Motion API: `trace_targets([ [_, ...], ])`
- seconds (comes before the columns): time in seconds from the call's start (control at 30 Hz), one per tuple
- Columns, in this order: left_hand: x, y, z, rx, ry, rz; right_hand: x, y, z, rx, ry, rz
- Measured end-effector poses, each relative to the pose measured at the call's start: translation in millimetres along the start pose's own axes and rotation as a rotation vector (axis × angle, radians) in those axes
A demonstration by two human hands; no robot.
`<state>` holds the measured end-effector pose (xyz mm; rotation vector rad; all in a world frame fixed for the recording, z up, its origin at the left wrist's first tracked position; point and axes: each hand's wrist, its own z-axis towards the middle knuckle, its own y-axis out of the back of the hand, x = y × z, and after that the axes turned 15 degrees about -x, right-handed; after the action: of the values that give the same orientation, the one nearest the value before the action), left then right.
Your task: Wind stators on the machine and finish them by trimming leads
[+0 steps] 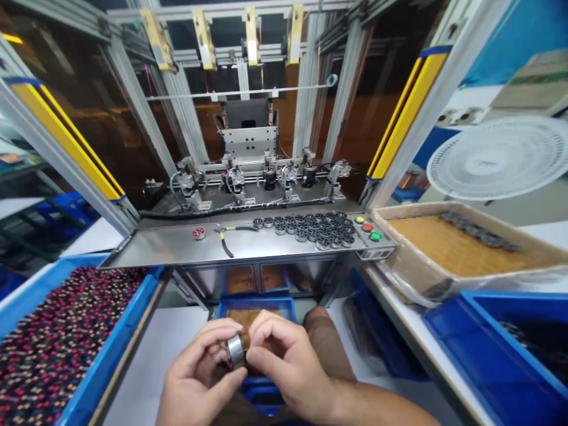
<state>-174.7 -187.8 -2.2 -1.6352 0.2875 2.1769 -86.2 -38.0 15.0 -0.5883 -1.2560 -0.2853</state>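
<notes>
Low in the middle of the head view, my left hand (199,370) is closed around a small round motor stator (236,350) with a silvery metal rim, held tilted on its side. My right hand (288,361) is beside it, thumb and forefinger pinched at the stator's right face. A thin copper-coloured wire (245,349) seems to run from the stator into that pinch; its end is hidden by the fingers. Both hands are above a blue bin (286,305) between the knees.
A steel ledge (151,242) bears a red-wound stator (199,234), cutting pliers (226,241) and many black stators (310,228). Behind stands a winding machine (248,145). Push buttons (375,236) sit at right. Blue crates (153,296) and a lined carton (417,278) flank the seat.
</notes>
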Motion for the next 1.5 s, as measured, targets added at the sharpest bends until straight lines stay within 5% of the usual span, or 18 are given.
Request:
trace_targets([
  [0.17, -7, 8.4, 1, 0.003, -0.305, 0.298, 7, 17, 2, -0.016, -0.195, -0.078],
  [0.37, -18, 13.4, 1, 0.099, -0.6, 0.486, 39, 18, 18, 0.304, -0.005, -0.379],
  [0.5, -23, 17.4, 2, 0.182, -0.567, 0.413, 53, 12, 30, 0.489, 0.161, -0.55],
  [0.7, -30, 29.4, 1, 0.23, -0.388, 0.311, 55, 22, 50, 0.748, 0.802, -0.804],
  [0.8, -26, 34.9, -3, 0.169, -0.275, 0.269, 50, 22, 77, 0.819, 0.783, -0.855],
  [1.03, -9, 29.9, -3, -0.271, 0.11, 0.053, -10, -24, 196, 0.29, 0.516, -1.301],
  [1.23, -7, 35.0, 1, -0.409, 0.104, 0.03, -59, -50, 224, 0.259, 0.377, -1.453],
  [1.5, -6, 37.4, -1, -0.46, 0.107, -0.104, -55, -35, 227, 0.296, 0.349, -1.266],
])
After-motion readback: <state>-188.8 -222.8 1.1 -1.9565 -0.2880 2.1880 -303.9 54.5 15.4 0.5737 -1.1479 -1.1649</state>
